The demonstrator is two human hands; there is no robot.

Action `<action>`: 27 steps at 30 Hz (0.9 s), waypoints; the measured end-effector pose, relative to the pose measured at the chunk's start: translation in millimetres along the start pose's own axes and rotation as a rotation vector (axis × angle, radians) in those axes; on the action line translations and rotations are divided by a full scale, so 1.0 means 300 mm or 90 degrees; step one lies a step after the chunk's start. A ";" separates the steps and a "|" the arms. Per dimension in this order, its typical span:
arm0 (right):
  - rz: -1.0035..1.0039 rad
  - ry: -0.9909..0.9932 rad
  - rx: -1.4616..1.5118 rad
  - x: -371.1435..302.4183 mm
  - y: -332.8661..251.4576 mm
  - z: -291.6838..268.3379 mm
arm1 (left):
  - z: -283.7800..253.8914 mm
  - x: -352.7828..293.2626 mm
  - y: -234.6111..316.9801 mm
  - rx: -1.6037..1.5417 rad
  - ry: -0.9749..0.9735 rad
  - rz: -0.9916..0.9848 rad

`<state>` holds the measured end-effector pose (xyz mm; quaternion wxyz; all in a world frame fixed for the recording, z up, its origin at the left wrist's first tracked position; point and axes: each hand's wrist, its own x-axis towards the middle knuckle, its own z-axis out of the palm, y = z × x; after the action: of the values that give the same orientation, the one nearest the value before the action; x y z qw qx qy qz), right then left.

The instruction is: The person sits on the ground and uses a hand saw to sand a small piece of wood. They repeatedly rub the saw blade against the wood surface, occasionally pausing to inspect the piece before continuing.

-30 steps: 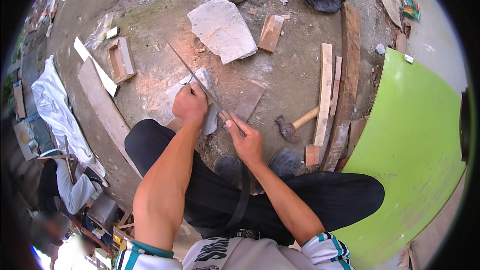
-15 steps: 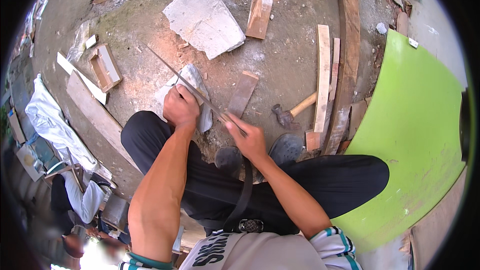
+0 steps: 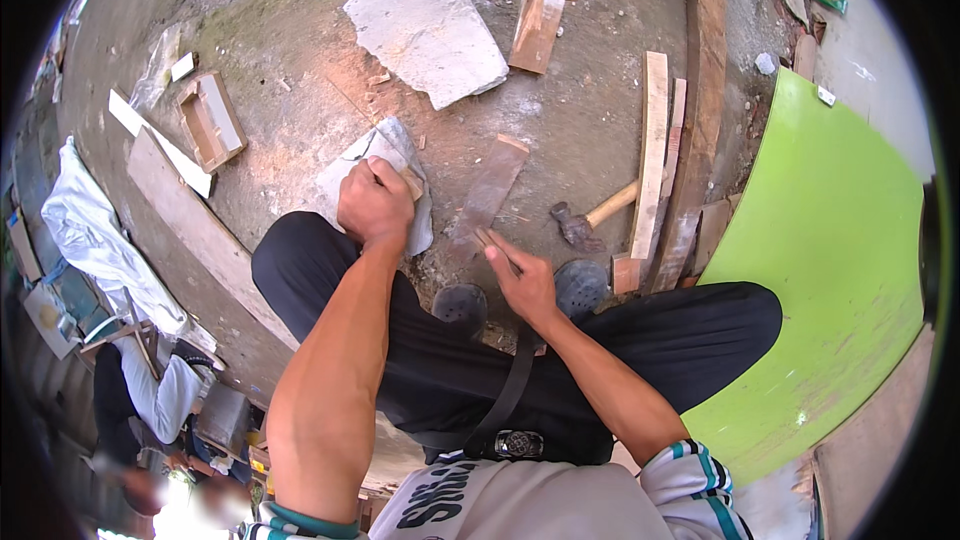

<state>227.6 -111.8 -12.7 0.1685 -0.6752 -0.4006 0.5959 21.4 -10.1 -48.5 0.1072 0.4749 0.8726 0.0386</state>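
Observation:
My left hand is closed in a fist on a small piece of light wood, pressing it onto a pale flat stone in front of my left knee. In my right hand, near my shoes, the fingers are closed round the near end of a long thin blade, which looks like a saw blade. Motion smears most of its length; a faint far part shows beyond my left fist. Between the hands and beyond them lies a worn flat board.
Reddish sawdust covers the ground around a big white slab. To the right are a hammer, wooden strips, a thick beam and a green panel. A small wooden box sits left; another person is at lower left.
My right hand has drawn back to the right, away from my left hand, pulling the blade with it. My left hand stays on the stone. The whole view has shifted slightly.

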 end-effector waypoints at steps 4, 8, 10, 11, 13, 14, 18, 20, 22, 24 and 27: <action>0.024 -0.019 0.058 0.142 -0.161 0.031 | -0.013 -0.002 0.015 -0.012 0.009 0.012; -0.025 -0.029 0.093 0.140 -0.126 0.020 | -0.036 -0.001 0.029 -0.020 -0.039 -0.005; -0.033 -0.039 0.097 0.117 -0.102 0.014 | -0.037 -0.003 0.024 -0.028 -0.033 -0.003; -0.024 -0.047 0.106 0.104 -0.092 0.014 | -0.029 -0.004 0.021 -0.029 -0.005 0.013; 0.004 -0.048 0.145 0.090 -0.093 0.009 | -0.017 -0.005 0.011 -0.032 0.023 0.031; 0.023 -0.043 0.175 0.084 -0.104 0.002 | -0.013 -0.005 0.004 -0.034 0.023 0.034; 0.022 0.014 0.217 0.075 -0.176 -0.036 | -0.022 -0.007 0.020 -0.009 -0.013 0.000; 0.021 0.006 0.182 0.080 -0.191 -0.058 | -0.037 -0.002 0.021 -0.001 -0.031 -0.027; 0.035 -0.009 0.146 0.090 -0.187 -0.075 | -0.046 0.005 0.026 0.000 -0.044 -0.048; 0.065 -0.032 0.111 0.093 -0.158 -0.079 | -0.050 0.004 0.035 -0.004 -0.052 -0.064; -0.012 0.013 0.106 0.066 -0.122 -0.040 | -0.045 0.004 0.050 -0.018 -0.071 -0.072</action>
<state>225.6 -71.3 2.6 0.2341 -0.6607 -0.3543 0.6189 30.0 -0.6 -32.9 0.1641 0.4249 0.8901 0.0183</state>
